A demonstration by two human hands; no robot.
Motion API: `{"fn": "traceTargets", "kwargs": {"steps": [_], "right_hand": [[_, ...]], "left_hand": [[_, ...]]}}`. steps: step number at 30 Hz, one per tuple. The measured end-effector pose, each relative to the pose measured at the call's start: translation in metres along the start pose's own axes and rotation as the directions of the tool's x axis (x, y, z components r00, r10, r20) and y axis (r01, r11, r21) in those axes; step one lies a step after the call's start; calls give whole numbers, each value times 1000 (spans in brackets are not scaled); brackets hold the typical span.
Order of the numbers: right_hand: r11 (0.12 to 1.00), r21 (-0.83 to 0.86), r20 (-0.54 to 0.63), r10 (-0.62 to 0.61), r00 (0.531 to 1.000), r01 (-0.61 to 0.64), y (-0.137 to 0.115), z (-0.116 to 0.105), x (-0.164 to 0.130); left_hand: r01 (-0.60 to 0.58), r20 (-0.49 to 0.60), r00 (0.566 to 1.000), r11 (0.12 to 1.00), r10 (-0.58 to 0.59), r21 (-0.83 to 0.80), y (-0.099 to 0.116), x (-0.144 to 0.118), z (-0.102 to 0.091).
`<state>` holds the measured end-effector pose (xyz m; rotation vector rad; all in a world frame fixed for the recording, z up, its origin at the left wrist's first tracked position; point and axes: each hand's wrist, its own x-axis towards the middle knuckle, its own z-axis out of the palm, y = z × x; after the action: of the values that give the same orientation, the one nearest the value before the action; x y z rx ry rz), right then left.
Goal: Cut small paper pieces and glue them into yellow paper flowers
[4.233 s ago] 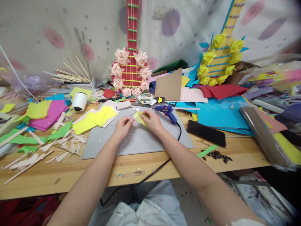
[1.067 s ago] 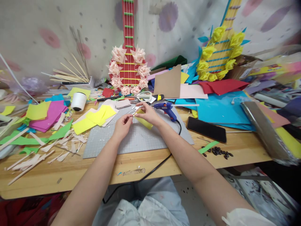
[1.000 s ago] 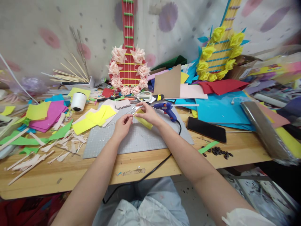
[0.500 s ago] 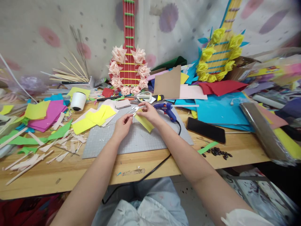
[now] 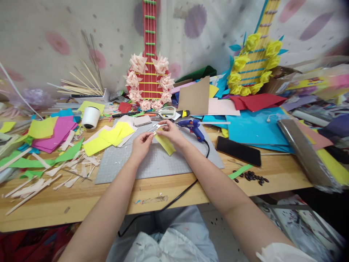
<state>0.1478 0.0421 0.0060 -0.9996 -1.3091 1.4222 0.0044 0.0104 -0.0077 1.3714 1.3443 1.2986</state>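
Head view. We note the left hand (image 5: 142, 143) with thumb and forefinger pinched on a small pale piece (image 5: 154, 133), too small to identify. Right hand (image 5: 172, 133): fingers curled, nearly closed, gripping the upper end of a yellow strip (image 5: 167, 145), which slants over the grey mat (image 5: 122, 165), back from the worktop's (image 5: 109, 203) front edge. We log a blue glue gun (image 5: 192, 127) just beside the right hand.

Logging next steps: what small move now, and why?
Perhaps roll the upper end of the yellow strip with the left hand: its pinched fingertips sit by that end, the right hand grips the strip, and the lower end is unheld above the gray mat. Left-hand contact is too small to tell.
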Motion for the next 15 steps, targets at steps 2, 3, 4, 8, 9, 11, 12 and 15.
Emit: {"fn": "traceTargets", "kwargs": {"steps": [2,3,4,8,9,11,12,15], "right_hand": [[1000,-14,-2,9,1000,-9,1,0,0],[1000,-25,-8,14,1000,-14,2,0,0],[999,-35,-15,17,1000,-18,2,0,0],[999,-30,-42,16,999,-17,2,-1,0],[1000,-26,-44,15,999,-16,2,-1,0],[1000,-23,-41,13,999,-14,1,-1,0],[1000,-22,-38,14,999,-15,1,-1,0],[1000,-19,-30,13,999,-14,1,-1,-1]], "left_hand": [[2,13,1000,1000,-2,7,0,-1,0],[8,19,1000,1000,-9,7,0,-1,0],[18,22,1000,1000,-18,2,-1,-1,0],[48,19,999,999,-48,-20,-4,0,-1],[48,21,999,999,-48,-17,-4,1,-1],[42,26,999,999,-42,-2,-4,1,0],[36,28,999,999,-36,6,-4,0,0],[14,21,1000,1000,-14,22,-3,0,0]]}}
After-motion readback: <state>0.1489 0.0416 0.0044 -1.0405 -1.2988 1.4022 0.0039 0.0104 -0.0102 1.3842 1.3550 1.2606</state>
